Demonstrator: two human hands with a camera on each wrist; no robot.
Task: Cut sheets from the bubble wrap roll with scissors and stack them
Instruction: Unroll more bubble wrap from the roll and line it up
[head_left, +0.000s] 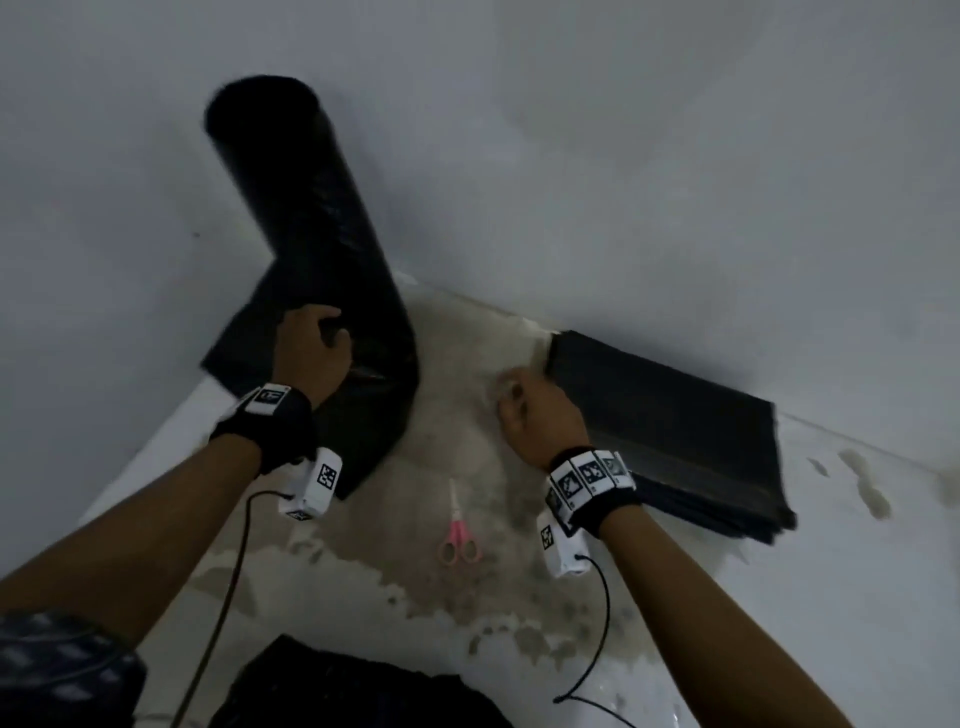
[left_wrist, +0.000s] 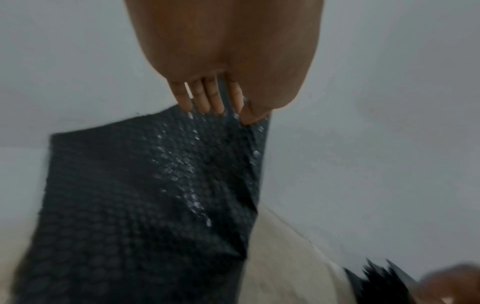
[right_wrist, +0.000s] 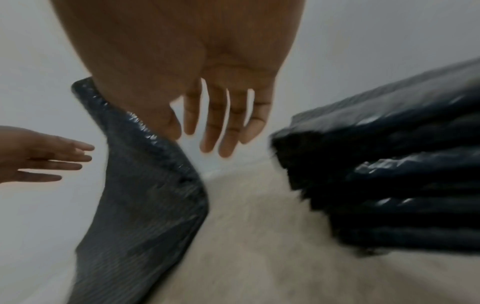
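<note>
A plain pale grey wall (head_left: 623, 156) fills the far side of the scene, meeting a white floor (head_left: 779, 623) whose coating is worn away in blotchy beige patches. A tall black bubble wrap roll (head_left: 311, 208) leans against the wall at far left, its loose end trailing down onto the floor. At right, a stack of cut black sheets (head_left: 675, 431) lies flat on the floor by the wall. The left hand (head_left: 311, 348) rests against the roll's unrolled part, fingers straight and spread, nothing clasped. The right hand (head_left: 540, 415) hovers just beside the stack's near-left corner, fingers relaxed and loose, holding nothing. Small pink-handled scissors (head_left: 458, 530) lie on the floor between the two forearms, untouched. Both wrists carry black bands with square black-and-white marker tags; no words can be read anywhere.
</note>
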